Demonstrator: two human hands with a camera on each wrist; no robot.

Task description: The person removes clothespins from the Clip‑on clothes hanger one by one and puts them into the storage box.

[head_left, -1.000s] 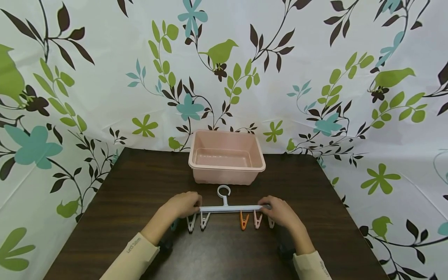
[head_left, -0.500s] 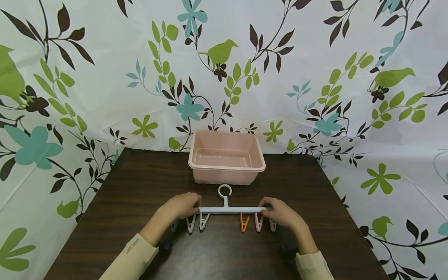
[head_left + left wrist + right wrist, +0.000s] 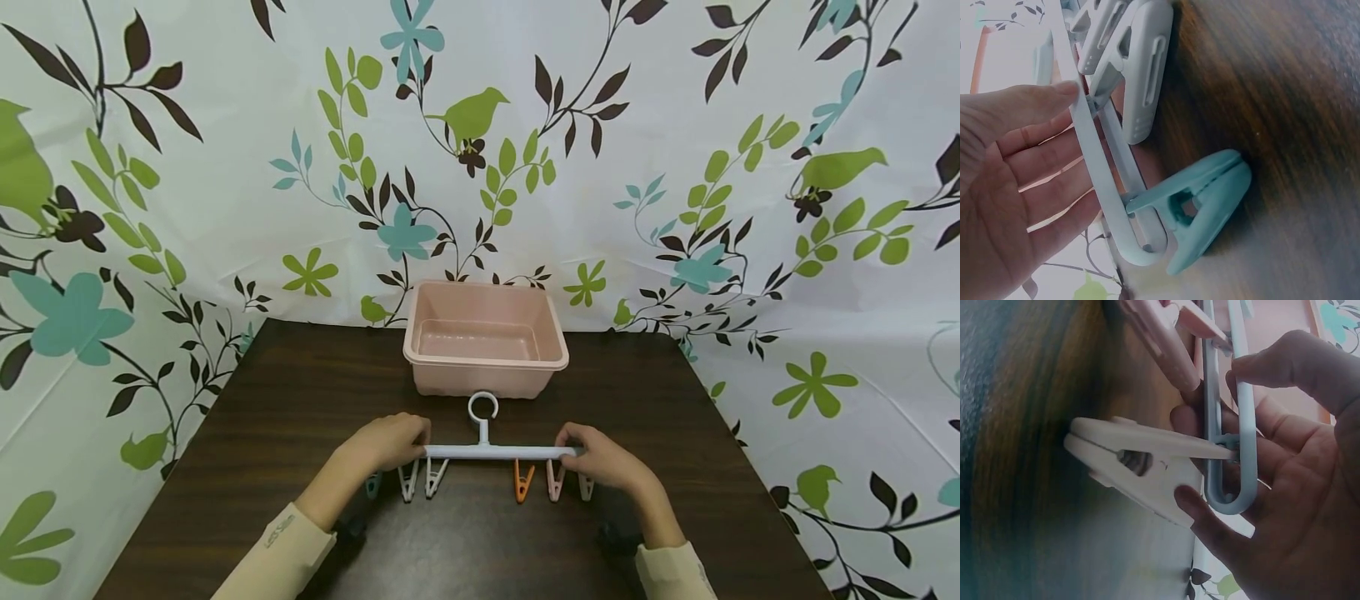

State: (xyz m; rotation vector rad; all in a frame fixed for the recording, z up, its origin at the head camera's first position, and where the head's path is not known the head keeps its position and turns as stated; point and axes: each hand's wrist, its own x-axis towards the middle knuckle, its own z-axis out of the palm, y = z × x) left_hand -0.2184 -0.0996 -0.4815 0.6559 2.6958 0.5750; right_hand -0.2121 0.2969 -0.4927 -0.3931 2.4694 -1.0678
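A pale blue-white clip hanger (image 3: 487, 452) with a ring-shaped hook is held at both ends. My left hand (image 3: 393, 439) grips its left end; in the left wrist view the thumb presses the near rail with the fingers behind. Near that end hang a teal clip (image 3: 1217, 206) and two white clips, one a white clip (image 3: 1141, 119) beside the thumb. My right hand (image 3: 600, 457) pinches the right end between thumb and fingers. An orange clip (image 3: 521, 495), a pink clip (image 3: 1160, 347) and a pale clip (image 3: 1169, 444) hang on that side. One right fingertip overlaps the pale clip.
A pink plastic tub (image 3: 491, 379) stands at the back of the dark wooden table (image 3: 337, 358), just behind the hanger's hook. A white curtain (image 3: 225, 208) with leaf and bird prints lies beyond the table's back and side edges.
The hanger's bar has shifted slightly towards me, and its hook a little to the right. My right hand has moved slightly right and down; the left hand is almost still.
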